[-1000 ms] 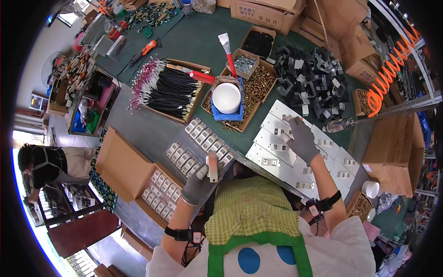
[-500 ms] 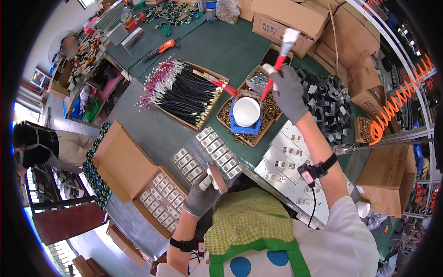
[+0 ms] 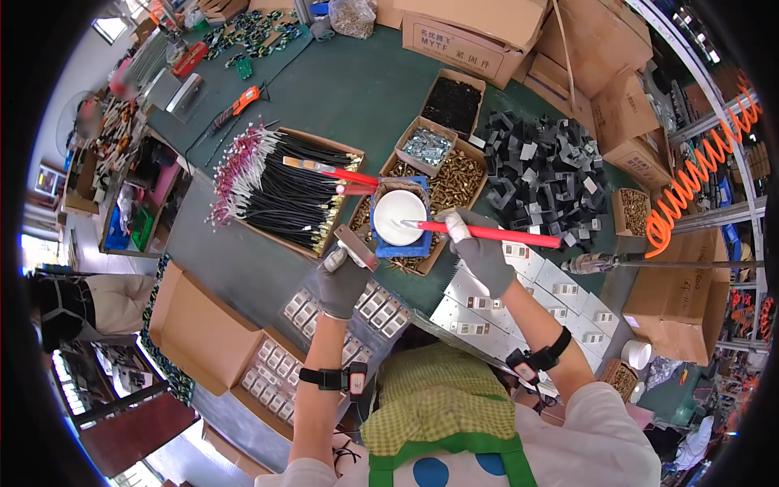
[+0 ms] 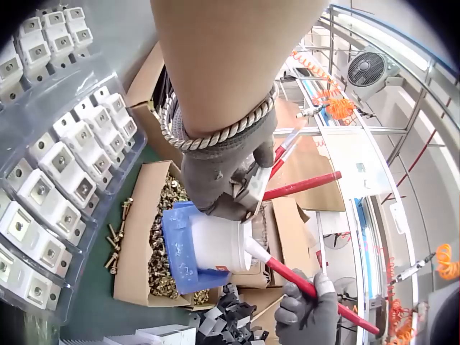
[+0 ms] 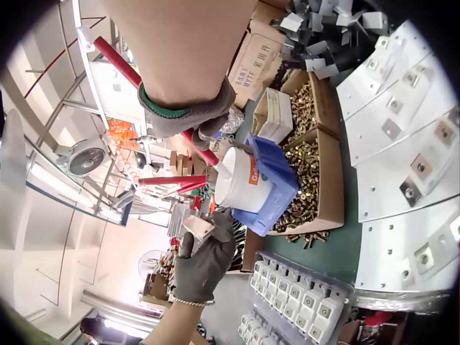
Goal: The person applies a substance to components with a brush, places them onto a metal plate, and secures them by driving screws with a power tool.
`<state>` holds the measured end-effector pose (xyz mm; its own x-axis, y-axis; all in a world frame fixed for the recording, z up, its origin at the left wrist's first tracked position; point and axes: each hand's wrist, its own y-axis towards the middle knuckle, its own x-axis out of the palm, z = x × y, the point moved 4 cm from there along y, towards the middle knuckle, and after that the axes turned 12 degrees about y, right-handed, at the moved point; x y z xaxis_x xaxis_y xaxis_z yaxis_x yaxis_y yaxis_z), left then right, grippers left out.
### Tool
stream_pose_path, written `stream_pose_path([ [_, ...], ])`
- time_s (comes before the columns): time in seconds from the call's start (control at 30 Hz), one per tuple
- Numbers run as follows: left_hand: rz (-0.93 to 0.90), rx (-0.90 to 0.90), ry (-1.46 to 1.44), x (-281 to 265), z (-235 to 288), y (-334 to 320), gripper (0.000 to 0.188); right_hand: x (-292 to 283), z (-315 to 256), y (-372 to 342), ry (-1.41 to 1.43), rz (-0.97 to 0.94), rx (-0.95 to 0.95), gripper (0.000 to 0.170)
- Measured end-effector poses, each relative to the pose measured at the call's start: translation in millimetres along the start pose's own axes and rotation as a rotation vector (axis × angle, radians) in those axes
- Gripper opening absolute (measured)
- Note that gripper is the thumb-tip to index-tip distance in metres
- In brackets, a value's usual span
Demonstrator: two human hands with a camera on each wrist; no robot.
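Observation:
The gloved left hand (image 3: 342, 282) pinches a small flat metal-faced part (image 3: 357, 247) beside the white tub (image 3: 398, 217). In the gloved right hand (image 3: 480, 253) is a red-handled brush (image 3: 511, 234), held nearly level, its tip over the tub's mouth. The right wrist view shows the brush end inside the tub (image 5: 241, 183) and the left hand (image 5: 205, 266) just below it with the part (image 5: 198, 227). A blue holder (image 3: 416, 246) surrounds the tub. Another red-handled brush (image 3: 349, 174) lies across the tub's left side.
Brass screws (image 3: 454, 180) fill a carton around the tub. Black cables (image 3: 284, 191) lie in a box to the left, black brackets (image 3: 540, 174) to the right. White plates (image 3: 527, 284) are at right front, trays of white parts (image 3: 381, 308) near the left hand.
The right hand left the white plates, took the upright brush and brought it down level over the tub. The left hand moved forward with its part, close to the tub.

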<state>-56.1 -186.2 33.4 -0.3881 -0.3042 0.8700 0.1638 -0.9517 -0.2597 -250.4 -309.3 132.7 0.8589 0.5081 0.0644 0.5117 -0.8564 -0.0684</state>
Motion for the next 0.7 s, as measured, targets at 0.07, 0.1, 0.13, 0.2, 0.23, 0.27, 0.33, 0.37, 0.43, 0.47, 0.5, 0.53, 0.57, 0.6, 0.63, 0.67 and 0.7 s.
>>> stream_pose_path([
  [0.07,0.025,0.012,0.014,10.6,1.0,4.6,0.042,4.5,22.1,14.7,-0.131,0.026,-0.076,0.027],
  [0.1,0.034,0.014,0.043,10.1,0.3,6.9,0.043,6.5,37.3,21.1,-0.216,0.038,-0.120,0.026],
  [0.13,0.043,0.016,0.069,8.4,-0.9,7.5,0.044,9.6,45.8,24.8,-0.304,0.050,-0.163,0.024],
  [0.2,0.082,-0.009,0.077,0.4,-4.8,9.0,0.047,15.1,52.1,26.9,-0.338,0.103,-0.257,0.022],
  [0.23,0.071,-0.009,0.082,-2.8,-6.7,10.6,0.047,18.3,51.5,27.5,-0.357,0.129,-0.306,0.021],
  [0.27,0.061,-0.009,0.086,-5.4,-8.2,11.6,0.048,19.6,53.7,27.2,-0.257,0.141,-0.243,0.023],
  [0.33,0.057,-0.003,0.115,-5.2,-8.7,12.7,0.049,25.5,62.2,25.6,-0.075,0.186,-0.078,0.024],
  [0.37,0.064,0.001,0.140,-4.8,-8.7,13.0,0.049,27.2,66.2,24.1,0.016,0.208,0.005,0.024],
  [0.43,0.066,0.009,0.183,-2.4,-8.1,14.4,0.050,28.2,66.9,21.9,0.111,0.232,0.091,0.026],
  [0.47,0.062,0.013,0.202,-0.6,-7.4,14.5,0.051,28.8,66.2,20.2,0.159,0.242,0.135,0.027],
  [0.5,0.059,0.019,0.221,0.8,-6.4,14.6,0.051,28.2,63.7,18.3,0.229,0.266,0.149,0.027],
  [0.53,0.040,-0.001,0.224,1.6,-6.4,15.3,0.051,26.8,60.5,16.5,0.299,0.288,0.162,0.027],
  [0.57,0.022,-0.020,0.228,2.1,-6.2,16.3,0.050,25.2,59.1,14.8,0.370,0.309,0.176,0.028],
  [0.6,0.004,-0.039,0.231,4.5,-5.6,16.7,0.049,23.8,59.4,13.5,0.400,0.312,0.160,0.029],
  [0.63,0.003,-0.058,0.201,6.9,-5.1,16.1,0.048,21.6,61.0,12.0,0.431,0.314,0.144,0.029],
  [0.67,0.001,-0.075,0.172,10.6,-4.3,15.1,0.047,19.2,60.9,10.3,0.462,0.315,0.127,0.030],
  [0.7,-0.001,-0.092,0.143,14.9,-3.6,13.7,0.046,15.9,57.5,7.4,0.470,0.322,0.132,0.031],
])
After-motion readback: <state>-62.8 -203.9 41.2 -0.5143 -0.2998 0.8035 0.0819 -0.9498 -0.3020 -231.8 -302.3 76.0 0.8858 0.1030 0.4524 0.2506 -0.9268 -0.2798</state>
